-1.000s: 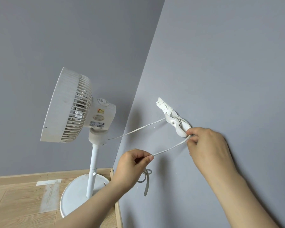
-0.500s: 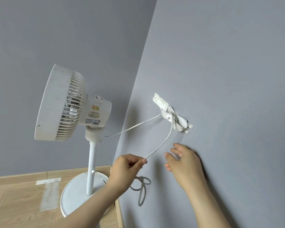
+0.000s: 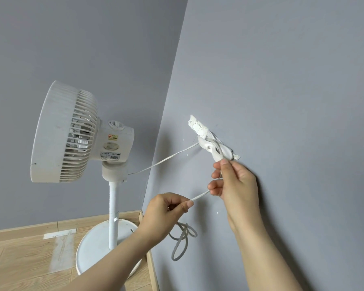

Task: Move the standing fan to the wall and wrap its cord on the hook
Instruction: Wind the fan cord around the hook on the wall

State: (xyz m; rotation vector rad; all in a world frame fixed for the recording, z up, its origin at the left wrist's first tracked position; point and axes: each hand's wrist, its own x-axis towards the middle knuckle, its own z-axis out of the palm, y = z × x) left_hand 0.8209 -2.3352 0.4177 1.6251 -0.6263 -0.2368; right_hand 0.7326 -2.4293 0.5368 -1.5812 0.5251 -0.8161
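The white standing fan (image 3: 72,135) stands in the corner on its round base (image 3: 97,246), close to the right-hand grey wall. Its white cord (image 3: 164,160) runs from below the fan head to a white hook (image 3: 210,143) on that wall and is looped around it several times. My right hand (image 3: 235,185) pinches the cord just below the hook. My left hand (image 3: 164,211) pinches the same cord lower down and to the left. A slack loop of cord (image 3: 181,242) dangles beneath my left hand.
Two grey walls (image 3: 282,80) meet in a corner behind the fan. A wooden skirting board (image 3: 151,265) runs along their foot. The wood floor (image 3: 19,265) has a pale tape mark (image 3: 61,248) left of the fan base.
My right hand let go of the cord at the hook, dropped away open, then rose and took hold of the cord again just under the hook. My left hand kept its grip.
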